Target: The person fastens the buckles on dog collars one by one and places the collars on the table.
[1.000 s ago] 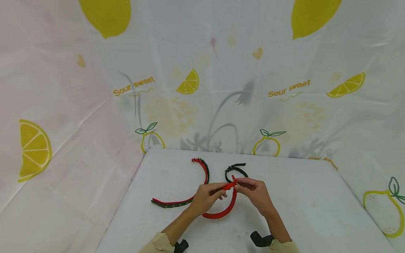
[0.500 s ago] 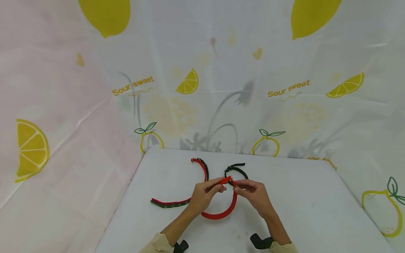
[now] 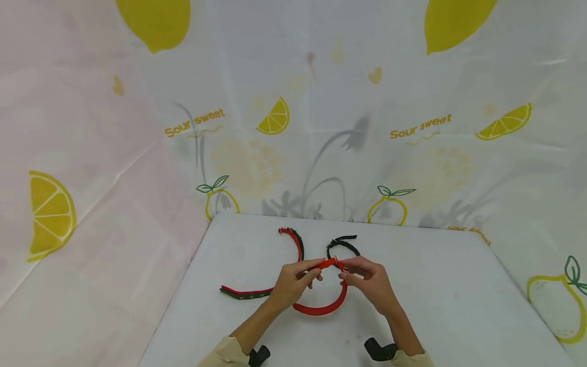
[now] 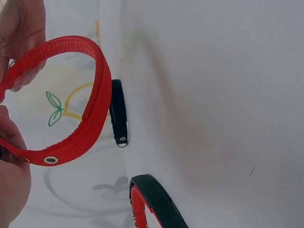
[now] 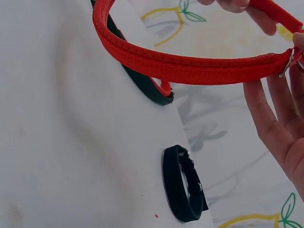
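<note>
Both hands hold a red collar [image 3: 318, 310] above the table, its band hanging in a loop below them. My left hand [image 3: 293, 280] pinches the strap side, where the left wrist view shows a metal eyelet [image 4: 51, 160]. At the other end, my right hand [image 3: 373, 283] pinches the collar close to a metal ring [image 5: 287, 64]. The two ends meet or nearly meet between the fingers; whether the strap passes through the metal fitting is too small to tell. In the right wrist view, fingers of the right hand [image 5: 285, 128] spread beneath the band.
A green collar with red lining [image 3: 247, 294] lies uncurled on the white table [image 3: 458, 306], partly behind the left hand. A black collar [image 3: 344, 244] lies coiled beyond the right hand. Lemon-printed sheeting [image 3: 321, 153] stands behind the table's far edge.
The red tip standing up between the hands a second ago no longer sticks up. The loop's right side has shifted slightly rightward. Both hands keep their grip, with small finger movements.
</note>
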### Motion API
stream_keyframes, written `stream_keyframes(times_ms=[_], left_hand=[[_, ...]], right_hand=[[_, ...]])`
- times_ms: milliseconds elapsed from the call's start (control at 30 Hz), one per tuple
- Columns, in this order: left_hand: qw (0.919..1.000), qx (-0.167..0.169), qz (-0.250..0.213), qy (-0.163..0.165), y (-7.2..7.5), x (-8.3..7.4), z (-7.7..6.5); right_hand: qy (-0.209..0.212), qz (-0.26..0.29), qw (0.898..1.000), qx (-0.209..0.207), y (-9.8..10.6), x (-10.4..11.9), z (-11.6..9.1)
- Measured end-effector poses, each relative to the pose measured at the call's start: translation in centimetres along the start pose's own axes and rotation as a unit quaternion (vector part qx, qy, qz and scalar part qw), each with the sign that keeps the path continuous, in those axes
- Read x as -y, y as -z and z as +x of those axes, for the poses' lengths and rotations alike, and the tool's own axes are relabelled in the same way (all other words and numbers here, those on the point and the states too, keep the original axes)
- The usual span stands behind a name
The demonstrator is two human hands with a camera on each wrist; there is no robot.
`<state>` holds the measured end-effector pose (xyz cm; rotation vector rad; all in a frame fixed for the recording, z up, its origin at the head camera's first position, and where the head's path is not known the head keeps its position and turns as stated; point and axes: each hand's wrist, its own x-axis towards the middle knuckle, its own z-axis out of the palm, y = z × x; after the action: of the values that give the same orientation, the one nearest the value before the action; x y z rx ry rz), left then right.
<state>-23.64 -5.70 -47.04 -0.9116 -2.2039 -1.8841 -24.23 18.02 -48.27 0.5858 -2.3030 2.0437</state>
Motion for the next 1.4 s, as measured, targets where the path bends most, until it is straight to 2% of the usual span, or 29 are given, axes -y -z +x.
stream_keyframes(times_ms=[200,333,500,700,800,1067,1400], left_hand=[[0.9998,0.009,-0.003,0.02,0.1,-0.1,0.0],[0.9997,0.015,-0.002,0.019,0.2,-0.1,0.0],[0.9996,0.023,-0.006,0.013,0.1,0.2,-0.1],[0.9991,0.038,-0.008,0.014,0.0,0.4,-0.2],[0.999,0.043,-0.004,0.013,0.0,0.5,-0.2],[0.9976,0.064,0.008,0.025,0.5,0.9,-0.4],[0.9968,0.08,0.006,-0.003,0.8,1.6,-0.4]], right_hand=[[0.029,-0.018,0.999,0.016,-0.3,0.3,-0.1],[0.007,-0.04,0.999,-0.003,-0.6,0.1,0.0],[-0.02,-0.036,0.999,-0.034,-1.1,-0.1,0.0],[0.007,-0.046,0.998,-0.046,-1.5,-0.4,-0.2],[0.006,-0.045,0.998,-0.051,-1.6,-0.2,-0.3],[-0.001,-0.06,0.998,-0.014,-1.9,2.3,-0.8],[0.014,-0.057,0.998,-0.012,-2.1,1.7,-0.9]])
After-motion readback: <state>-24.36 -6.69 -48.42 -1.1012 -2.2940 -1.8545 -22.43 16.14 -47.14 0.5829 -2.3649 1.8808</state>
